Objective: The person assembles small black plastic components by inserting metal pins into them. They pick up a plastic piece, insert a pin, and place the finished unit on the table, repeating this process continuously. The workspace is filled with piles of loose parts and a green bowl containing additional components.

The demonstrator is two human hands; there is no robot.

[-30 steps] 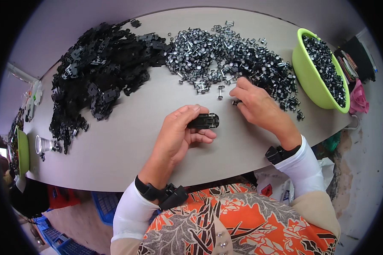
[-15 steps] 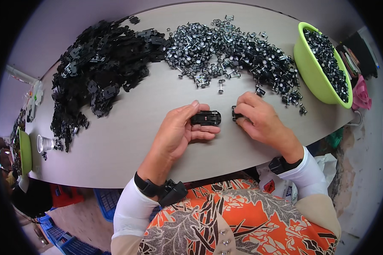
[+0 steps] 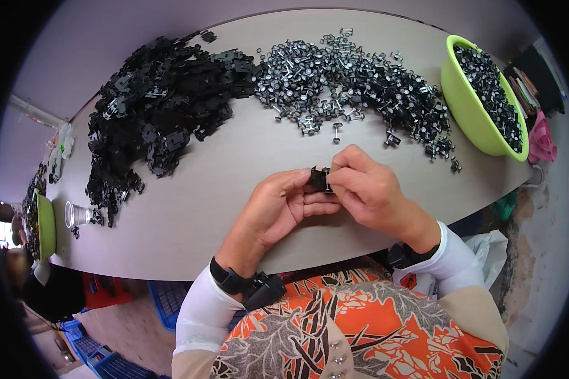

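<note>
A small black toy car chassis rests in the fingers of my left hand, held by the thumb above and the fingers below. My right hand presses a wheel axle against the chassis's right side; its thumb and index finger are pinched and partly hide it. Beyond the hands spreads a heap of wheel axles, black wheels on silvery rods, with one loose axle at its near edge. A heap of black chassis pieces covers the table's left part.
A lime-green basin full of wheel axles stands at the table's right edge. A clear plastic cup lies on its side at the left. Another green basin is farther left, beside a person in dark clothing. Blue crates sit below the table.
My right hand has moved left from beside the chassis and now meets it. The chassis, flat in my left hand before, has turned and tilted.
</note>
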